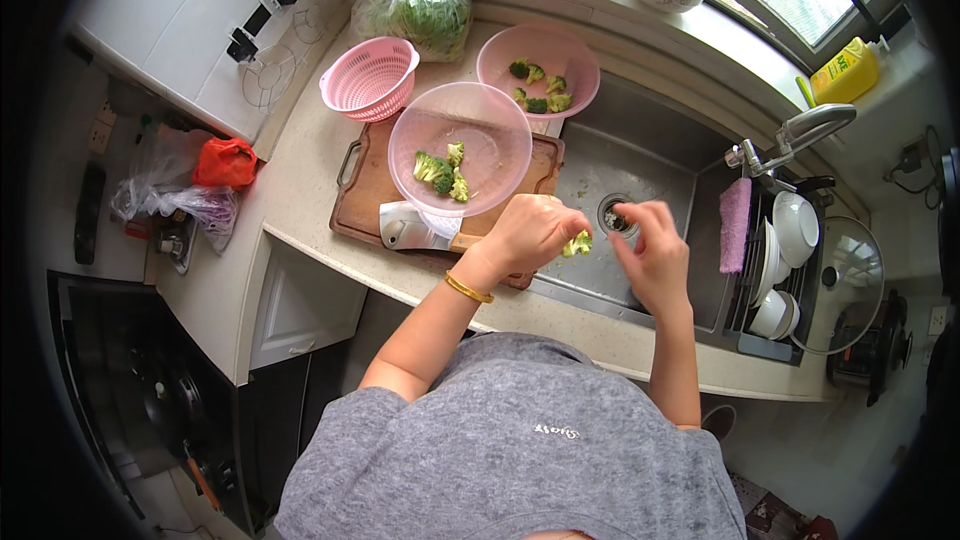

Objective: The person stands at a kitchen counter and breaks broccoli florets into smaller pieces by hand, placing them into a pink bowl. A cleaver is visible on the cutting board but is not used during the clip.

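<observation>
My left hand (532, 232), above the near edge of the sink, is closed on a small broccoli floret (577, 244). Over the steel sink (600, 270), my right hand (654, 251) is raised with thumb and fingers apart; no object shows in it. A clear pink bowl (499, 195) with several broccoli pieces (435, 171) rests over the wooden cutting board (352, 202). Beside it on the board lies a cleaver (405, 229), its handle partly behind my left wrist. Farther back, a second pink bowl (585, 52) holds more florets (535, 105).
A pink colander (367, 79) and a bagged green vegetable (427, 19) stand at the back left. The faucet (765, 157), a pink cloth (735, 225) and a dish rack with white bowls (795, 229) are on the right. A glass lid (862, 277) leans beside the rack.
</observation>
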A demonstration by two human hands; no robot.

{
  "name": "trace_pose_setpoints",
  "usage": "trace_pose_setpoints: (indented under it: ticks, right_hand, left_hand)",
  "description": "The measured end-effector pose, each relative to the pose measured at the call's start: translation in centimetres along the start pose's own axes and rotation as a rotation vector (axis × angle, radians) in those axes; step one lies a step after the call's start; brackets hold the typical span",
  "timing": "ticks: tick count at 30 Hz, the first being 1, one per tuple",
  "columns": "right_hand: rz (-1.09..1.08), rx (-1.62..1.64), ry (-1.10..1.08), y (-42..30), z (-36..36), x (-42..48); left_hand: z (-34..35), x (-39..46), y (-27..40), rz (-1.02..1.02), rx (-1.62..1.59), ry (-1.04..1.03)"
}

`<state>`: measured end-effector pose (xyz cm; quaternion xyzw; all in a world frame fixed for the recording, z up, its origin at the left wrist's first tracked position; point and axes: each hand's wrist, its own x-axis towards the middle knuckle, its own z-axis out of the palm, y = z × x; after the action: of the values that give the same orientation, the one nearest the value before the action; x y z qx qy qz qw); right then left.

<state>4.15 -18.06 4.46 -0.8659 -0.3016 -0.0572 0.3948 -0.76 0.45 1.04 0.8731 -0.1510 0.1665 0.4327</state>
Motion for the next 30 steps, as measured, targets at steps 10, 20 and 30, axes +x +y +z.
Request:
trace_pose_setpoints:
  ticks: [10, 20, 30]
  right_hand:
    - [-0.210, 0.071, -0.181, -1.9, 0.2, -0.2]
    - [-0.092, 0.240, -0.214, -1.5, 0.4, -0.2]
    - [-0.040, 0.411, -0.147, -1.0, 1.7, -0.2]
  left_hand:
    - [0.4, 0.2, -0.2, 0.033, 0.230, 0.042]
    - [0.9, 0.0, -0.1, 0.003, 0.241, 0.062]
    - [0.4, 0.1, 0.0, 0.006, 0.201, 0.034]
